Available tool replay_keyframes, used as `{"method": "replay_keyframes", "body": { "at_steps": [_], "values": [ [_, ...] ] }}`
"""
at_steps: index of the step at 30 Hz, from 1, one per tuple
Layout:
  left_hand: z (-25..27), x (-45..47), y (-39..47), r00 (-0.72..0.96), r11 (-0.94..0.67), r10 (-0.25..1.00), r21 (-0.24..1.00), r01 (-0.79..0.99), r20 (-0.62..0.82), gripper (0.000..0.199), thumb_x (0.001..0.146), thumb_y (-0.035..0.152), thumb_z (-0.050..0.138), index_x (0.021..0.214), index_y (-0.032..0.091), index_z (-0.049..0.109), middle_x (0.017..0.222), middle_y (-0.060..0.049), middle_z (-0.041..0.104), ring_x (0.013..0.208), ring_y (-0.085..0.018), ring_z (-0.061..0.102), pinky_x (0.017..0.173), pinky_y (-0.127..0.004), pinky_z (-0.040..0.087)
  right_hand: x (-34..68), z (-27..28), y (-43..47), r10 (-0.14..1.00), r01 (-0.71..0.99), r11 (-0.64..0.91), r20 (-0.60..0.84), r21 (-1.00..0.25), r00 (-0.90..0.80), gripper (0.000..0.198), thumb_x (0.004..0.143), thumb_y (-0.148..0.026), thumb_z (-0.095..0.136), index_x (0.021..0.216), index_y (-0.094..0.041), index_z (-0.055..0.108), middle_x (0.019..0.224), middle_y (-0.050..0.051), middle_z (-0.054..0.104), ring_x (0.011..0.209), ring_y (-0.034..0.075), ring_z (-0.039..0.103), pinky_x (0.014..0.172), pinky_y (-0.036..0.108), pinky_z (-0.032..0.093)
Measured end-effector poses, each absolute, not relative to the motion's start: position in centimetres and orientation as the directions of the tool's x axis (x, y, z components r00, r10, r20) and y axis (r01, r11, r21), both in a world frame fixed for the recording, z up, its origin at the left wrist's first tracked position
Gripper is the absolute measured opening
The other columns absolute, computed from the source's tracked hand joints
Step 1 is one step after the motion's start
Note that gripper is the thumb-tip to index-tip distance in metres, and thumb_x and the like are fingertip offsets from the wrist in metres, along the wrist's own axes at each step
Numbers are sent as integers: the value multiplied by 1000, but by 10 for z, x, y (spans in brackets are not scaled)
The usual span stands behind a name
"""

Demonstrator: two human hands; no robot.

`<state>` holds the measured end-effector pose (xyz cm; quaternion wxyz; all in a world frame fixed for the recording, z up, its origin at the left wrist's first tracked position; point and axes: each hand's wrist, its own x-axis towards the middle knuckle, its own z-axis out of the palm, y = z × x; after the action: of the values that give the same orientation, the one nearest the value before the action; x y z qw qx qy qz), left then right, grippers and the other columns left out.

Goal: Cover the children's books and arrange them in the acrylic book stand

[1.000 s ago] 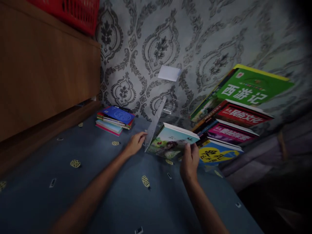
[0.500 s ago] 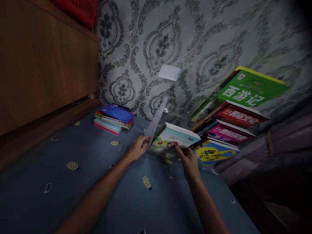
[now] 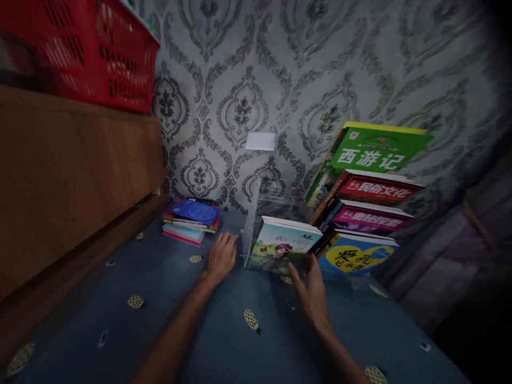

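My left hand (image 3: 222, 257) is over the cloth just left of a clear plastic book rack (image 3: 249, 226), fingers stretched forward and holding nothing. Beyond it lies a low stack of thin books (image 3: 192, 214) with a blue one on top. My right hand (image 3: 312, 288) is at the front of the rack, thumb and fingers apart, close to a pale green book (image 3: 285, 240) with a cartoon figure; whether it touches the rack's edge I cannot tell. Right of that book, a blue-and-yellow book (image 3: 358, 255), a magenta one (image 3: 370, 220), a red one (image 3: 380, 190) and a tall green one (image 3: 372, 152) lean back in tiers.
A dark blue cloth (image 3: 224, 330) with pineapple prints covers the surface. At left is a wooden cabinet (image 3: 80, 176) with a red plastic basket (image 3: 120, 64) on it. Patterned wallpaper (image 3: 244, 104) bearing a white card-like piece (image 3: 261, 141) rises behind. Greyish fabric (image 3: 452, 261) hangs at right.
My left hand has let go of the rack's left side and moved left towards the stack. My right hand has dropped slightly off the pale green book's cover. The view has tilted upward.
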<state>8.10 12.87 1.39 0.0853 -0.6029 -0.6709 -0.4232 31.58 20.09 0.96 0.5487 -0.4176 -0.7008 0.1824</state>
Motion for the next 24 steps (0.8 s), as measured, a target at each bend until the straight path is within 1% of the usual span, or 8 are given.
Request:
{"method": "replay_keyframes", "body": {
  "at_steps": [2,4,7,9,13,17,20,24],
  "values": [
    [29,64,126,-311,66,683,369,927,661,35,91,14,43,123,19,59,118,-13,62,113,-27,56,100,-45,45,314,-4,184,794,403,560,607,-724,-12,71,85,-61,54,139,-15,45,138,20,52,127,36,50,106,55,40],
    [42,44,128,-372,211,655,314,926,658,41,90,13,45,130,15,55,130,-18,58,124,-30,51,106,-50,39,311,-13,166,795,377,574,605,-727,-43,61,89,-54,51,137,-17,47,133,17,55,125,34,53,105,53,44],
    [50,15,135,-419,353,719,227,907,555,51,87,13,48,138,10,49,146,-23,48,140,-36,38,113,-60,27,303,-20,146,754,325,650,634,-687,-169,45,94,-43,49,133,-23,51,127,12,61,120,29,59,101,50,49],
    [50,2,139,-429,397,777,171,902,461,50,89,18,48,139,11,49,148,-23,47,141,-38,36,112,-65,24,298,-22,140,716,308,696,655,-649,-240,40,94,-38,48,132,-24,52,125,10,64,116,27,62,100,48,52],
    [44,-11,143,-397,403,821,78,912,410,44,96,26,42,136,16,54,143,-20,53,136,-36,45,111,-66,25,297,-26,141,696,290,718,660,-633,-283,36,95,-35,47,129,-27,56,124,8,67,109,25,67,93,44,58],
    [44,-13,140,-354,371,832,45,927,428,43,95,20,38,132,19,59,138,-18,59,131,-34,51,111,-64,29,299,-27,140,702,295,712,639,-637,-315,32,96,-36,45,121,-27,62,116,7,70,106,25,69,91,43,59],
    [45,-10,131,-339,353,841,46,934,422,43,96,19,36,134,19,58,138,-15,60,131,-31,53,110,-56,35,301,-22,137,694,303,719,624,-626,-359,32,97,-34,44,121,-25,63,117,8,69,109,25,67,94,43,57],
    [37,5,101,-216,223,893,29,974,395,42,99,23,37,136,23,57,140,-9,59,134,-26,51,112,-49,38,302,-12,133,676,286,732,612,-618,-410,32,98,-31,42,121,-21,62,113,10,69,106,24,67,93,42,57]
  ]
}}
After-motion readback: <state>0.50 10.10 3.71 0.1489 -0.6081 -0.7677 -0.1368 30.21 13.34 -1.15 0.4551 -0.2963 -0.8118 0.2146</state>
